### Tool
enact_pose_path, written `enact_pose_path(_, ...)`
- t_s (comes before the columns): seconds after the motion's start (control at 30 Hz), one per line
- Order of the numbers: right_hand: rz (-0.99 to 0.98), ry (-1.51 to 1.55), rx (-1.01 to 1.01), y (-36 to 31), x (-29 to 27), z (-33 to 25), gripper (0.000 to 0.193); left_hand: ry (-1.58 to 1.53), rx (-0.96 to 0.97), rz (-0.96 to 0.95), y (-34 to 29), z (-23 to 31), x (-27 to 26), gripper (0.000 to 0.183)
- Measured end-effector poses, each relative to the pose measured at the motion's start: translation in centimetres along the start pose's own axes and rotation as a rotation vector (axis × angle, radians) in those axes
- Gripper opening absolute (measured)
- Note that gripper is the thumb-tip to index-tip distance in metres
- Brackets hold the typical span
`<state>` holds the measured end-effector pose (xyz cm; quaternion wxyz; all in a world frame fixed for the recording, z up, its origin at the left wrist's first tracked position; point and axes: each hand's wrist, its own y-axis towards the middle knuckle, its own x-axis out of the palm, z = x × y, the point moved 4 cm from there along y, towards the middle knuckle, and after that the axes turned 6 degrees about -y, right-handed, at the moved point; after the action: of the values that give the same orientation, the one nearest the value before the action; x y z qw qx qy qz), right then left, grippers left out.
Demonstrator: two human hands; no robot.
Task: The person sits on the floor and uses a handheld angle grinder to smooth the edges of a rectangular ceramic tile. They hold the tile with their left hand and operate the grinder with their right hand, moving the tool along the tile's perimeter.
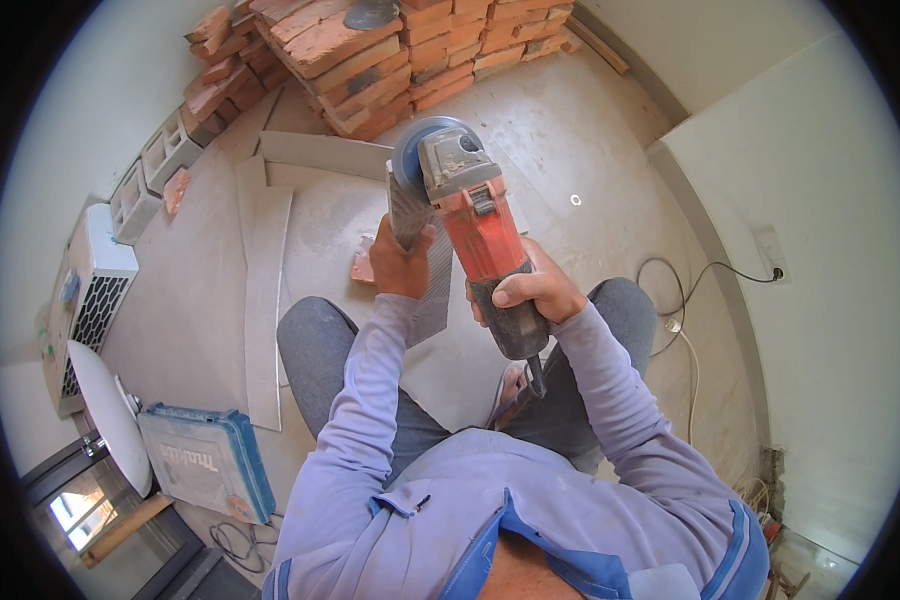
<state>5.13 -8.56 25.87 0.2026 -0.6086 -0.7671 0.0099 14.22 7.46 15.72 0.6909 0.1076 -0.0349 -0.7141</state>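
Now the right hand (542, 290) has its fingers wrapped round the black handle (515, 325) of a red angle grinder (482, 228), held over the floor (590, 130): weighty and rigid by its look, best gripped there. The left hand (402, 264) clasps a grey ribbed strip (433, 305) (stiff, probably brittle). Grinder's long axis runs away, slightly left, disc (407, 155) foremost, toward stacked bricks (430, 45).

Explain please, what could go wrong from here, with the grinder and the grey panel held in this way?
The disc lies just beyond the bare left hand, so a slip might cut the fingers. Only the right hand grips the red grinder; if the disc caught, the tool could twist. The grey panel seems steadied by the left hand alone, with no clamp visible, so it might shift or jerk.
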Motion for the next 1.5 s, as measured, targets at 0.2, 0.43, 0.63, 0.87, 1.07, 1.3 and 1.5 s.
enact_pose_path(0.2,0.019,0.025,0.015,0.2,-1.1,0.6,0.061,0.006,-0.022,0.012,0.2,0.2,-0.3,0.031)
enact_pose_path(0.43,-0.005,-0.004,0.003,0.3,0.0,0.2,0.061,-0.011,0.001,0.005,0.1,-0.4,0.1,0.031)
enact_pose_path(0.63,0.01,0.022,0.014,0.4,-0.8,0.5,0.059,-0.017,-0.012,0.006,0.2,-0.6,-0.1,0.032)
enact_pose_path(0.87,-0.011,0.002,0.001,0.4,0.1,0.2,0.058,0.015,-0.023,0.003,-0.1,-0.4,0.1,0.03)
enact_pose_path(1.07,-0.016,-0.026,0.0,0.2,0.0,0.1,0.058,0.011,-0.013,-0.016,-0.2,-0.5,0.2,0.03)
enact_pose_path(1.3,0.019,0.001,-0.002,0.0,-0.5,0.1,0.058,0.023,-0.01,0.011,0.0,0.0,-0.2,0.031)
enact_pose_path(1.5,0.001,0.01,0.003,-0.1,0.0,0.0,0.058,0.03,-0.037,-0.03,-0.2,0.7,0.0,0.032)
